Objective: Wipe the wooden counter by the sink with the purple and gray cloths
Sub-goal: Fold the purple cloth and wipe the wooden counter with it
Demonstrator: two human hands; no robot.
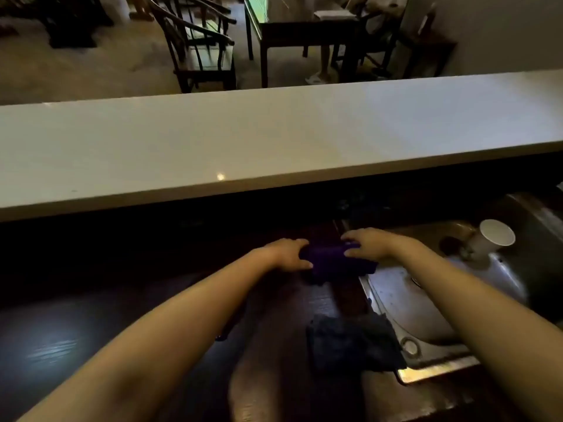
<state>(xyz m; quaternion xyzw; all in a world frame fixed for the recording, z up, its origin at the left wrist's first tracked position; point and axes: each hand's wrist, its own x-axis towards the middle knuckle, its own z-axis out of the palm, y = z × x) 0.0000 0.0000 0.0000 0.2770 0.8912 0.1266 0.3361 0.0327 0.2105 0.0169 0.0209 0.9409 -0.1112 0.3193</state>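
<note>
A purple cloth (333, 263) lies bunched on the dark wooden counter (274, 345), right by the sink's left rim. My left hand (288, 254) grips its left end, fingers curled around it. My right hand (367, 243) holds its right end from above. Nearer to me, a gray cloth (350, 342) sits crumpled on the counter, its right side overlapping the sink's edge. No hand touches the gray cloth.
A steel sink (426, 303) fills the right side, with a white paper cup (490, 239) standing by its drain. A raised white ledge (274, 141) runs across behind the counter. Chairs (201, 47) and a table (298, 28) stand beyond it.
</note>
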